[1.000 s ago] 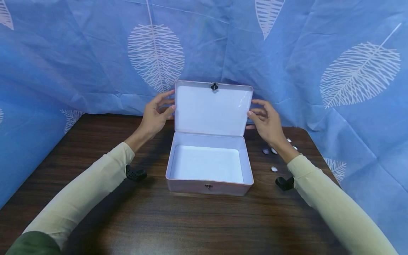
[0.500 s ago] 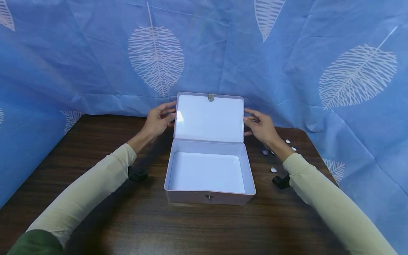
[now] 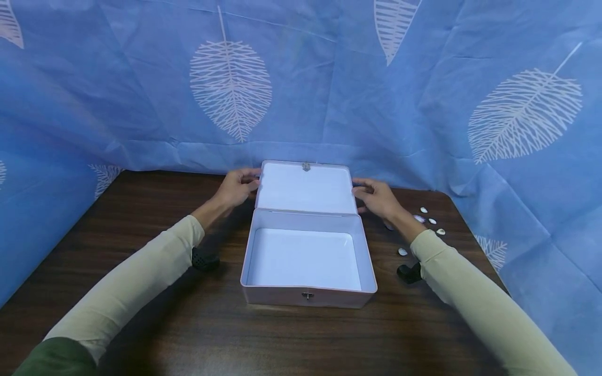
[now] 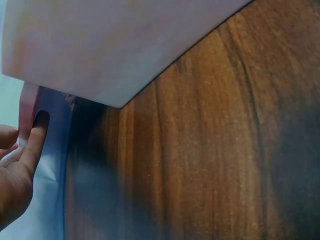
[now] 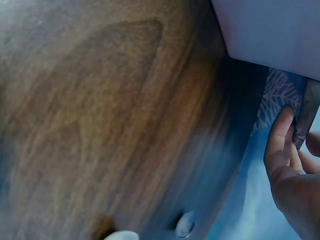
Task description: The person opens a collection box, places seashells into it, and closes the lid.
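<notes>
A box [image 3: 277,297] with a white inside and a pale pinkish outside stands on the table in the head view. Its hinged lid [image 3: 305,188] leans back from the rear edge, a small metal catch at its top. My left hand [image 3: 235,189] holds the lid's left edge, thumb in front and fingers behind. At the opposite edge, my right hand [image 3: 378,198] grips the lid in the same way. Both wrist views show fingertips behind the lid and the box's outer wall [image 4: 100,45] nearby. Nothing lies inside the box.
Several small shells or pale pebbles [image 3: 402,251] lie on the dark wooden table [image 3: 301,344], right of the box near my right forearm. Blue cloth [image 3: 305,94] with white leaf patterns hangs behind and beside the table.
The lid has tilted further back and down, both hands lowering with it and moving slightly inward. The box body sits a little lower in the head view.
</notes>
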`<state>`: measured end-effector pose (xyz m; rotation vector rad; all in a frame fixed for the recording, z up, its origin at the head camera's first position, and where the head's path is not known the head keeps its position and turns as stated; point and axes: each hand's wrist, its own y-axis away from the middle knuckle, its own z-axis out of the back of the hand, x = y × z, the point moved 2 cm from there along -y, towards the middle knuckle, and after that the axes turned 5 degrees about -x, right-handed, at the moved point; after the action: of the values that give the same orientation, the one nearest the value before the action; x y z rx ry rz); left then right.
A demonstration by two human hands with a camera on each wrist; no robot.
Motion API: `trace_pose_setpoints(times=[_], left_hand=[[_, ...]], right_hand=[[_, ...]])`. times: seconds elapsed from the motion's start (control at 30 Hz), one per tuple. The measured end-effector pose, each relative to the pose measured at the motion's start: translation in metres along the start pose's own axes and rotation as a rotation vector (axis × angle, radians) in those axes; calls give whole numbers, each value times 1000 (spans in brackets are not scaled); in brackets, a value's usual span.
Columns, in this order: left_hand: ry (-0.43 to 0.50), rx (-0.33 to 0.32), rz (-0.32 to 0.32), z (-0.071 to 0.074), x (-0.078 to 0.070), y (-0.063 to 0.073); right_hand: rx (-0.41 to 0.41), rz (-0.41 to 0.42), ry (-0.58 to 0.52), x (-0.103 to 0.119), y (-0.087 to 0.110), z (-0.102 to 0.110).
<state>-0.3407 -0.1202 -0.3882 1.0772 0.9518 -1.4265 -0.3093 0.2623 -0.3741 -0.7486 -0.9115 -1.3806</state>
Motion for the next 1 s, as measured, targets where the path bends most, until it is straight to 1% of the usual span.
trace_pose_setpoints(times=[0.2, 0.33, 0.53, 0.67, 0.83, 1.0], left_hand=[[-8, 16, 28, -1, 4, 0], [-2, 27, 29, 0, 8, 0], [23, 40, 22, 2, 11, 1], [52, 56, 19, 6, 13, 5], [89, 83, 18, 11, 16, 10], [97, 85, 25, 17, 17, 15]], right_hand=[[30, -17, 38, -5, -1, -2], [39, -26, 47, -8, -1, -3], [42, -19, 26, -10, 3, -3], [40, -21, 21, -13, 10, 3], [28, -21, 21, -18, 24, 13], [12, -2, 27, -19, 37, 27]])
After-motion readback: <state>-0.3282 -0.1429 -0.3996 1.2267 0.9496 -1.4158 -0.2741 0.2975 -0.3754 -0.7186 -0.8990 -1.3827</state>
